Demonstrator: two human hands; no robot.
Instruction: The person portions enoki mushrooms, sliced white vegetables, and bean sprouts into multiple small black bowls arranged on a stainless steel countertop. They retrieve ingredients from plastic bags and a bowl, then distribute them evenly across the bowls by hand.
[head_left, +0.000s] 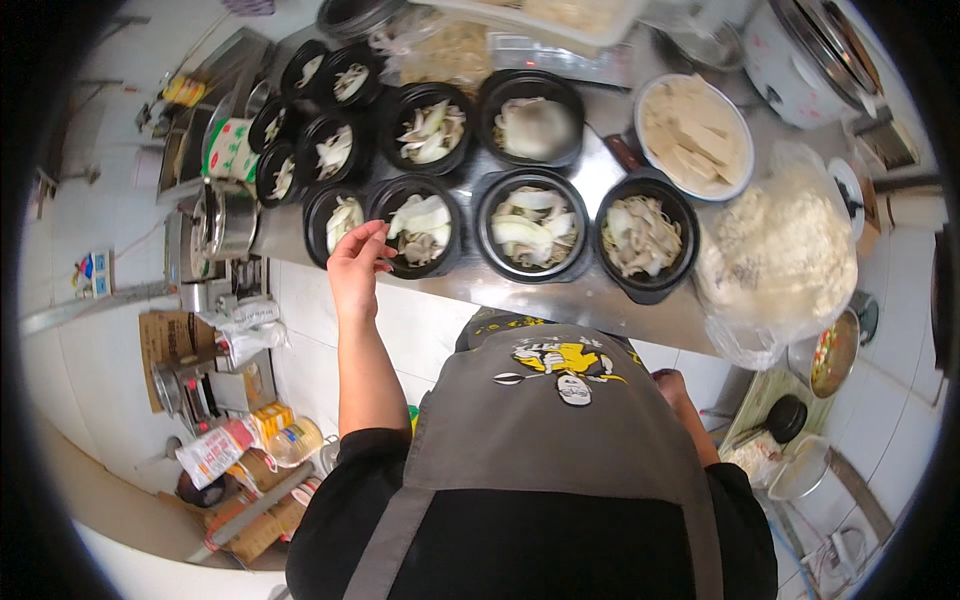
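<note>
My left hand (358, 262) reaches over the counter's front edge, its fingertips at the left rim of a black pot (452, 251). In that pot, pale vegetable slices (421, 216) lie over greyish pieces, probably mushroom. Whether my fingers pinch a slice is too small to tell. Just left of the hand is another black pot (313, 225) with pale slices. To the right stand a black pot (487, 255) with broad slices and a black pot (656, 289) with mostly greyish pieces. My right hand (669, 382) hangs low beside the apron, partly hidden, its fingers out of sight.
Several more filled black pots (390, 142) crowd the steel counter (480, 296) behind. At right are a white bowl (739, 161) of pale slabs, a dark handle (622, 154), a rice cooker (799, 82) and a bulging plastic bag (787, 255). A steel pot (234, 217) stands left.
</note>
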